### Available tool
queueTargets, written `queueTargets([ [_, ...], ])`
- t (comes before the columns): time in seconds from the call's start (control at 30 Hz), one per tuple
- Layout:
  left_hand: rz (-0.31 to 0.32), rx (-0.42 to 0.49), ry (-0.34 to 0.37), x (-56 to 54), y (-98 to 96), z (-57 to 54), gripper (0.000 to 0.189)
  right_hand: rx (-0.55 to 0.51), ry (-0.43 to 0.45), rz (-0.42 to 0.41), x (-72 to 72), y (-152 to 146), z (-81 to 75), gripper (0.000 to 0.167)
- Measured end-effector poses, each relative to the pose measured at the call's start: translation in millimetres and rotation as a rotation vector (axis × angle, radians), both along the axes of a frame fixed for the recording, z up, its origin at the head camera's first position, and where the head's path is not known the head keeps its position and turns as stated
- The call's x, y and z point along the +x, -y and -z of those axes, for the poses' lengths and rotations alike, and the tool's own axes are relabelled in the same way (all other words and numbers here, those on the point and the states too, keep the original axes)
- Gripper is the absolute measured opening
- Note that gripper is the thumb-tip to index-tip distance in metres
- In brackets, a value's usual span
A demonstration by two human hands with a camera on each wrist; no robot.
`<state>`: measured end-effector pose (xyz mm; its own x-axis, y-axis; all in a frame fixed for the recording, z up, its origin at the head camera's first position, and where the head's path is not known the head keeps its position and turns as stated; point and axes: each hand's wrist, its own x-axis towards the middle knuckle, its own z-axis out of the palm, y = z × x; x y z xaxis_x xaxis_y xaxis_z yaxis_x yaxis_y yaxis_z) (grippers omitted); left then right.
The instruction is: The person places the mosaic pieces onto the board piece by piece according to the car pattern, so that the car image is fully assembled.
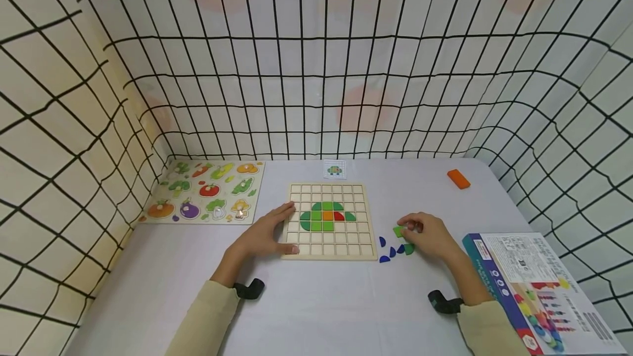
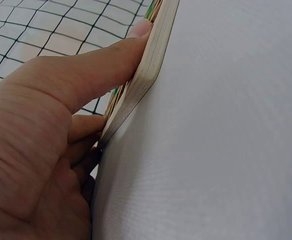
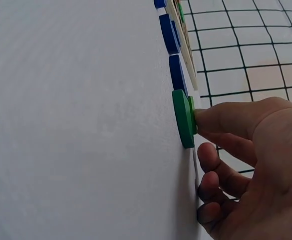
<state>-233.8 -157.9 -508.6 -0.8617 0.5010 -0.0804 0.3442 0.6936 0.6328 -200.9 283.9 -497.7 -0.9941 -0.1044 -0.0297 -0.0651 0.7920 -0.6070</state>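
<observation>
Right hand [image 1: 427, 233], right of centre in my head view: thumb and forefinger nearly together, pinching a light green square [image 1: 398, 231], the other fingers curled in loosely. The square is just off the right side of the board, and the right wrist view shows me the thumb tip against it, a dark green piece [image 1: 409, 249] right beside. Four blue pieces [image 1: 384, 259] are scattered around there too, between hand and board.

Now the left hand [image 1: 264, 235]: I see it spread wide at the left edge of the wooden board [image 1: 328, 257], thumb over the lower left corner, fingers reaching up the side. In the middle of that board I've got a figure laid out: green squares [image 1: 316, 226], rounded dark green pieces [image 1: 305, 226], one orange square [image 1: 328, 215], and a red piece [image 1: 338, 216] next to it.

Just above the board, a small picture card [image 1: 335, 170]. Out left, a vegetable puzzle [image 1: 210, 190]; toward the upper right of the table [image 1: 316, 301], an orange block [image 1: 458, 179]. Lower right corner, a printed box [image 1: 519, 251] lies flat, and black netting [image 1: 325, 37] rises behind everything.
</observation>
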Motion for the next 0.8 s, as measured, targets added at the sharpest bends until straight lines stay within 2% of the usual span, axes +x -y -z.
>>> queueTargets([
  [0.33, 0.002, -0.006, -0.002, 0.0, 0.4, -0.9, 0.110, -0.008, 0.014, -0.061, -0.4, -7.9, 0.4, 0.027],
  [0.8, 0.010, 0.012, -0.017, 0.8, 0.2, -1.5, 0.108, 0.009, -0.010, -0.033, -1.4, -4.7, -1.9, 0.028],
])
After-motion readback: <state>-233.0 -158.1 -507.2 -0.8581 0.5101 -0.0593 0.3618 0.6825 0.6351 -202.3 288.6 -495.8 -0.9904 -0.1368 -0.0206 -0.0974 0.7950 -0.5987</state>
